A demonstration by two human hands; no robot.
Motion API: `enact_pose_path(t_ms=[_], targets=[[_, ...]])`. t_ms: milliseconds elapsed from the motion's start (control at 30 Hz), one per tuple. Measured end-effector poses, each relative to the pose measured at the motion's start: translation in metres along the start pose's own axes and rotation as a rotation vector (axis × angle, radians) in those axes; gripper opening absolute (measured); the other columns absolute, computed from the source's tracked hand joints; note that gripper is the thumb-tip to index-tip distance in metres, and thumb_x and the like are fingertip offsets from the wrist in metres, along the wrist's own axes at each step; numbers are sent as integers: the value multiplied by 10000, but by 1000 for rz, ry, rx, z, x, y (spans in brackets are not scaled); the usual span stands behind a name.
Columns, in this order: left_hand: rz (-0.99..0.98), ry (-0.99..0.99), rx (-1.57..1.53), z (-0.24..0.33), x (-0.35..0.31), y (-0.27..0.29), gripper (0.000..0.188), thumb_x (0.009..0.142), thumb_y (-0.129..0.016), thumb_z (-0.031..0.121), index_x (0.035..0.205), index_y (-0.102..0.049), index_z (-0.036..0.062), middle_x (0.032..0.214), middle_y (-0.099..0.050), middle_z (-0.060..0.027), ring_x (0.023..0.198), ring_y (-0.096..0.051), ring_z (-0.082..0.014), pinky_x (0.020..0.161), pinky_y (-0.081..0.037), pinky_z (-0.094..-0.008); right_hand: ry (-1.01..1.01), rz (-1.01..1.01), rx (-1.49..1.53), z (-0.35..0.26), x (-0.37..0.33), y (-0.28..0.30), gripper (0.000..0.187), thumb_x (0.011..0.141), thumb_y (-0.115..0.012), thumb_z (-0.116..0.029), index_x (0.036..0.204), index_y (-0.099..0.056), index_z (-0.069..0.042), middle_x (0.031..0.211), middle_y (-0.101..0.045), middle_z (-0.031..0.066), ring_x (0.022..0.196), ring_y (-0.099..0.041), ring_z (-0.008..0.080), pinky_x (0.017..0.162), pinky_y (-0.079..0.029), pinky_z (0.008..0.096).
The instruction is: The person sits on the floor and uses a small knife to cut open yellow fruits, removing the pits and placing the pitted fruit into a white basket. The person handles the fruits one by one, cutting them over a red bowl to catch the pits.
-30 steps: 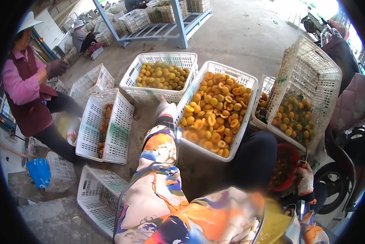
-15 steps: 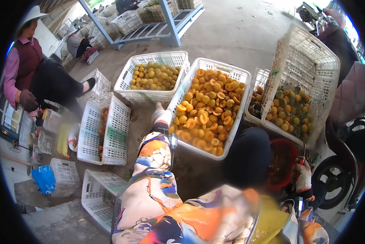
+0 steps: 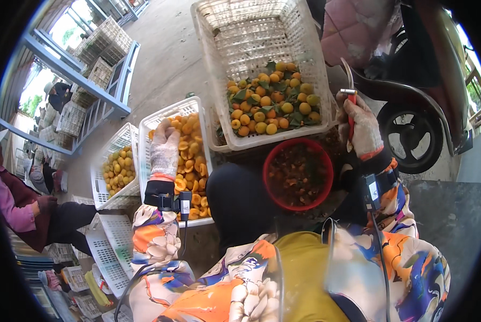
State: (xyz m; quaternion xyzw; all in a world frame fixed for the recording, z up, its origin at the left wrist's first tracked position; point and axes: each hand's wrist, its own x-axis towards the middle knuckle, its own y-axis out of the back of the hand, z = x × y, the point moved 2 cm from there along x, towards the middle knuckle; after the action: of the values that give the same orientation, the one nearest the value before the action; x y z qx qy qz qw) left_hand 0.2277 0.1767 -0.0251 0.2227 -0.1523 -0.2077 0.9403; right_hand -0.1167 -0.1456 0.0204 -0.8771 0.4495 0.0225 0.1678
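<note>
My right hand [image 3: 362,122], in a whitish work glove, is closed round a red-handled curved knife [image 3: 348,75]. Its blade points away from me, beside the right edge of a crate of whole apricots. My left hand [image 3: 165,150], gloved too, is over the white crate [image 3: 143,140] of halved apricots [image 3: 191,161]. Its fingers look loosely extended, with no fruit visible in them; the fingertips are partly blurred. Between my knees stands a red basin [image 3: 267,185] with dark wet bits and fruit pieces in it. Whole apricots [image 3: 272,102], some with leaves, lie in the tilted crate [image 3: 262,140] ahead.
Another crate of apricots [image 3: 119,166] stands at the left, beyond the halved fruit. A seated person [image 3: 28,209] works there, near tilted white crates [image 3: 109,249]. A parked scooter's wheel [image 3: 412,137] is close to my right hand. Blue metal racking [image 3: 74,80] stands far left.
The view has swung right. My left hand has come from the near-left rim of the halved-apricot crate to over its fruit. My right hand, still with the knife, has come up beside the whole-apricot crate.
</note>
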Motion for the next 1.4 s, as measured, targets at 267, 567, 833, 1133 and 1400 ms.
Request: enact_pose_path(t_ms=[267,567,833,1133,1400], targets=[[-467,33,161,85,-4,-177,290,902,-536,118,1148,-667,38,843,-690,-88,723,-632,-127,697,-518,-277,-40,113,204,2,41,47,221,934,-575,-141,1145,-585,-75,740,-565,18,510,-486,78,442,-383,212],[-520,122,721,47,84,-297,387,924,-484,159,1296,-588,142,1267,-616,-200,1206,-570,-370,1012,-455,-441,-51,41,101,3,55,40,249,899,-587,-109,1137,-599,-41,733,-576,4,443,-498,79,389,-377,206],[-996,31,1156,41,104,-362,494,922,-462,166,1415,-491,147,1420,-513,-152,1297,-511,-336,1080,-416,-435,-160,-56,37,-6,50,37,346,906,-581,-98,1249,-588,-58,829,-564,-16,578,-509,57,499,-409,201],[-399,78,476,68,60,-280,567,776,-671,295,1272,-585,34,1181,-649,-236,1099,-639,-330,941,-495,-412,-37,30,-28,0,48,24,302,913,-564,-118,1200,-596,-31,749,-585,-12,508,-500,50,436,-372,201],[-488,855,-998,94,-125,-232,381,889,-522,257,1237,-544,101,946,-622,-129,615,-623,-209,464,-515,-335,-20,16,-175,50,56,62,340,991,-545,-289,1277,-612,-119,810,-567,-30,497,-468,39,371,-322,185]])
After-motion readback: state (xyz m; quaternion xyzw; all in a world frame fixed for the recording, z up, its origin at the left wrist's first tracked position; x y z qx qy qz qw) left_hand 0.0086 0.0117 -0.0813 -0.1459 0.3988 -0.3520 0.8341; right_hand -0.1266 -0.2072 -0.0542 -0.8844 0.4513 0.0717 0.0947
